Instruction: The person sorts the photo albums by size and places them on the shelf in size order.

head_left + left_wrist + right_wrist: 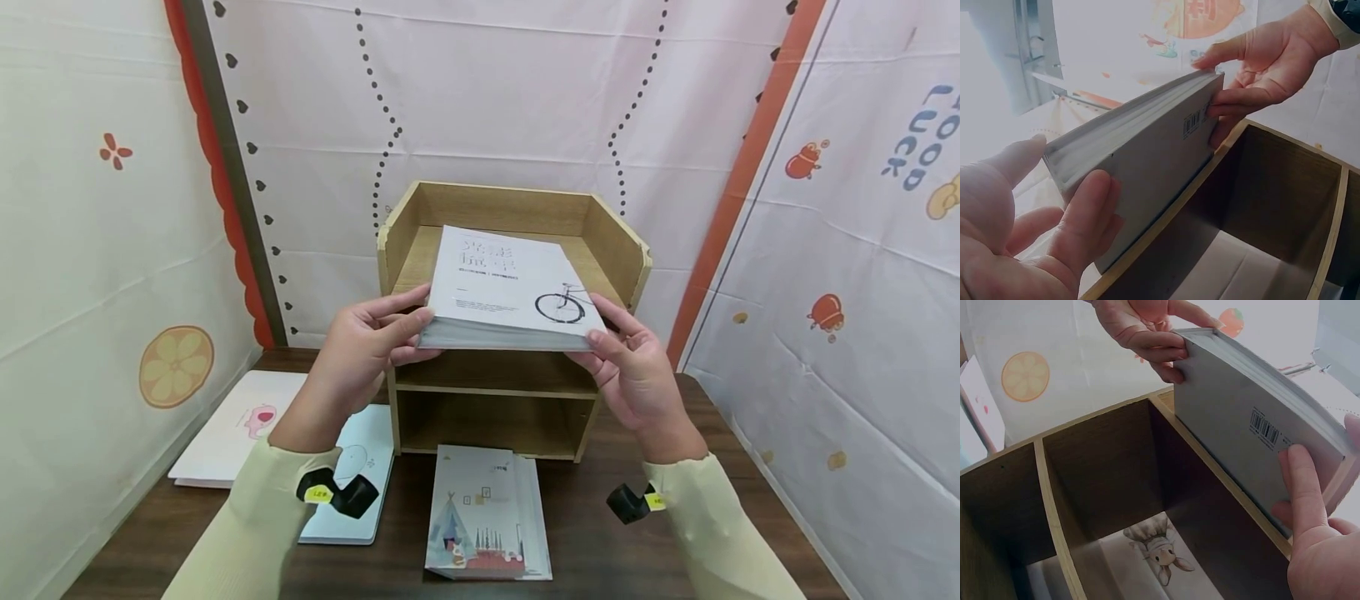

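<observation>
A thick white book [510, 283] with a bicycle drawing on its cover is held at the top of a wooden desk shelf [502, 200]. My left hand [375, 337] grips its left near corner, thumb on the cover and fingers underneath. At the right near corner, my right hand [630, 358] pinches it the same way. The book's far part lies over the top tier; whether it touches the board cannot be told. In the right wrist view a barcode shows on the underside of the book [1229, 406].
On the dark table [600, 533] before the shelf lie books with a tent picture [472, 517]. To the left are a white book [232, 425] with a pink drawing and a light-blue book [367, 467]. Inside the shelf lies something with a rabbit picture [1163, 553]. Printed cloths hang around.
</observation>
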`<control>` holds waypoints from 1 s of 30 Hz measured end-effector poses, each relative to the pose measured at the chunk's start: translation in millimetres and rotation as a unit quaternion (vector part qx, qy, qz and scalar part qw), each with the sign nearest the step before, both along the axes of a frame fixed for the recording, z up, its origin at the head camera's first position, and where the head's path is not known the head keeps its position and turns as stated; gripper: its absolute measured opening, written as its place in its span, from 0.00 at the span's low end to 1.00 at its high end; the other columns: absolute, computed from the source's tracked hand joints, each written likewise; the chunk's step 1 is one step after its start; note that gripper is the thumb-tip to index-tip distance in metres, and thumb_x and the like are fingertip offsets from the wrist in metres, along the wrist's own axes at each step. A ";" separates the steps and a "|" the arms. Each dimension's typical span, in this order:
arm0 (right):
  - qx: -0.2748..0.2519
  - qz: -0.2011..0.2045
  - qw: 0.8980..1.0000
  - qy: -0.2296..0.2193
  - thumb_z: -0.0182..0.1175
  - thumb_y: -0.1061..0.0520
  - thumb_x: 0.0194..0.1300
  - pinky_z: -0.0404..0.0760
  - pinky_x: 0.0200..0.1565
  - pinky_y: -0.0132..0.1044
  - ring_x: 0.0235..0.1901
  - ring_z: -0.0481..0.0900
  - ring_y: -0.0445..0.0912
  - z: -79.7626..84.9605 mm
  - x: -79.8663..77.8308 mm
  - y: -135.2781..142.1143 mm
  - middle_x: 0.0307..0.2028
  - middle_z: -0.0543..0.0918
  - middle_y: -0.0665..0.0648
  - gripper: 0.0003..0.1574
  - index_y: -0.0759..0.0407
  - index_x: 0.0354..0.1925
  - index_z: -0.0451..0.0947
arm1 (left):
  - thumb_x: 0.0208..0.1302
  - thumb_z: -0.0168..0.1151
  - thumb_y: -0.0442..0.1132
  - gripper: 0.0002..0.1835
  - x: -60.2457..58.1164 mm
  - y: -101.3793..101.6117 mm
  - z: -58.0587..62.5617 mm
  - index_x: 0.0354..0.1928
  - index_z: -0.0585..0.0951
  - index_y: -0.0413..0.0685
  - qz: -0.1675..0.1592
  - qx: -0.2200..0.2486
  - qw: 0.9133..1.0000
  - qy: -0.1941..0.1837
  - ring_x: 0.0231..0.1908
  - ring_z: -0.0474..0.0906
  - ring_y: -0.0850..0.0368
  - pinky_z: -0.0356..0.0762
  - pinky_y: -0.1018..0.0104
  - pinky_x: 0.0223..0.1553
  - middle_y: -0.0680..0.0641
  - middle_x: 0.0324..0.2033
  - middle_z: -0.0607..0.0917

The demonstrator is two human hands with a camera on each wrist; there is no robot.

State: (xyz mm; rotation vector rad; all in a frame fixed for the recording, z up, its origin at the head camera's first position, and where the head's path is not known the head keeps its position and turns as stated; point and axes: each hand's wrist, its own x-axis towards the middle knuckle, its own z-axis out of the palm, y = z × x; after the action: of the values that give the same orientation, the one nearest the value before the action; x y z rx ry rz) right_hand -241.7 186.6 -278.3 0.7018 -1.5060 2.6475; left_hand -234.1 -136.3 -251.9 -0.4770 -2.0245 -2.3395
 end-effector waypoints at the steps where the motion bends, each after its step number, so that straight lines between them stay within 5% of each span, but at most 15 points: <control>1: 0.000 -0.004 1.000 -0.001 0.55 0.69 0.74 0.86 0.55 0.36 0.56 0.85 0.45 -0.5 0.2 -0.6 0.69 0.72 0.58 0.39 0.64 0.79 0.56 | 0.70 0.67 0.38 0.28 0.0 -0.1 -0.4 0.71 0.74 0.45 -0.001 0.002 1.000 -0.001 0.51 0.85 0.54 0.88 0.61 0.49 0.40 0.68 0.74; 30: -0.001 -0.034 0.999 -0.002 0.58 0.68 0.73 0.84 0.56 0.36 0.57 0.84 0.45 -5.2 -3.3 -4.6 0.72 0.69 0.59 0.41 0.64 0.78 0.56 | 0.71 0.65 0.35 0.27 -10.1 -5.6 -14.9 0.70 0.75 0.44 0.006 0.012 1.000 0.005 0.55 0.85 0.55 0.86 0.63 0.54 0.41 0.66 0.76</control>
State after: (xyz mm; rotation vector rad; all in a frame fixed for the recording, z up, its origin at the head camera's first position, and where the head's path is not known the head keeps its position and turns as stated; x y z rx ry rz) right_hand -245.0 182.0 -283.6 0.6349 -1.4994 2.6025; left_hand -244.3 -141.8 -266.7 -0.4737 -1.9869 -2.3472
